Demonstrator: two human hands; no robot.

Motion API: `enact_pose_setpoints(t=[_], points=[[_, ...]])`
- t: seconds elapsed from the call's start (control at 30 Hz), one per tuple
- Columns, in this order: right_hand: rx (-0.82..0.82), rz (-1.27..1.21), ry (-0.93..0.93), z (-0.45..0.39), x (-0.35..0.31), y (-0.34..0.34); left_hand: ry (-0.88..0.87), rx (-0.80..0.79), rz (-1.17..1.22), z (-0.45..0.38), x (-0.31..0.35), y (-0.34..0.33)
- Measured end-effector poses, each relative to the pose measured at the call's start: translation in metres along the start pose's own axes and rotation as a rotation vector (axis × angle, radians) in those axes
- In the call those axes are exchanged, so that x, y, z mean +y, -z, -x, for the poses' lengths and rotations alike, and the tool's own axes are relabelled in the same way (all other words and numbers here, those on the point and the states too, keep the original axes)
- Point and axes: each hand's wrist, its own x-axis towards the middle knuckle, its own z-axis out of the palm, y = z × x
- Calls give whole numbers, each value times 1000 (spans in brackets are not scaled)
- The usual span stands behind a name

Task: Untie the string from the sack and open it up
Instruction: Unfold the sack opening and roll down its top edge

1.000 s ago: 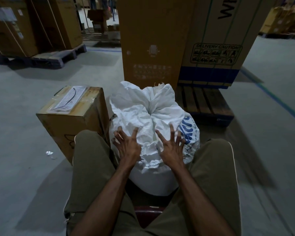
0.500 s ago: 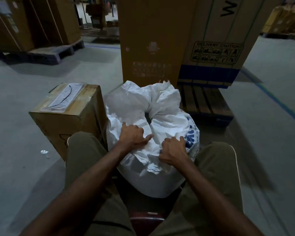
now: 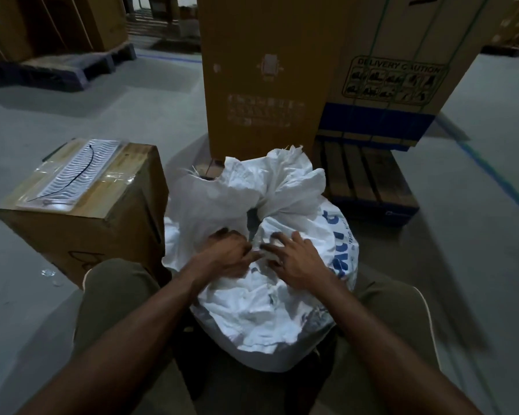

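Sack: the crumpled white woven plastic sack with blue lettering (image 3: 285, 298) is standing at centre frame, between the seated person's knees, its gathered neck rising toward the upper centre.
Left hand: the left hand (image 3: 225, 256) is curling its fingers into the cloth at the sack's near rim, gripping a fold.
Right hand: the right hand (image 3: 294, 259) is lying on the cloth just right of the left one, fingers spread and bent; whether it is pinching anything cannot be told.
Key relation: a dark gap is showing just above both hands; the neck is running up and away from them, both hands equally near.
String: not discernible.
Surroundings: a brown cardboard box (image 3: 81, 217) is standing at left.
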Motion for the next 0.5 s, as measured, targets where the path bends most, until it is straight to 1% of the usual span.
enact_pose_setpoints(t=[0.07,0.13,0.17,0.2,0.23,0.27,0.3,0.33,0.4,0.43,0.47,0.5], points=[[-60,30,-76,-4,4,-7,74,6,-32,-4,0,1],[-48,12,-186,-7,4,-5,185,14,-76,-5,-5,2],[-35,1,-260,-8,4,-1,263,-15,-65,-5,-11,5],[-23,-10,-346,-9,5,3,357,-46,-17,-6,-22,9],[-8,-2,-424,-8,9,8,447,-64,87,-7,-37,12],[3,19,-476,-7,16,12,513,-92,216,-6,-52,16],[-2,22,-509,-7,24,14,559,-140,273,-4,-64,19],[-1,-17,-541,-7,33,16,576,-134,237,-2,-73,19],[16,-116,-614,-8,47,17,635,-43,61,4,-77,12],[19,-123,-638,-9,49,17,635,-9,11,5,-73,9],[7,-110,-638,-9,47,16,594,6,-39,4,-68,5],[1,-82,-615,-9,42,13,532,-19,-87,1,-62,5]])
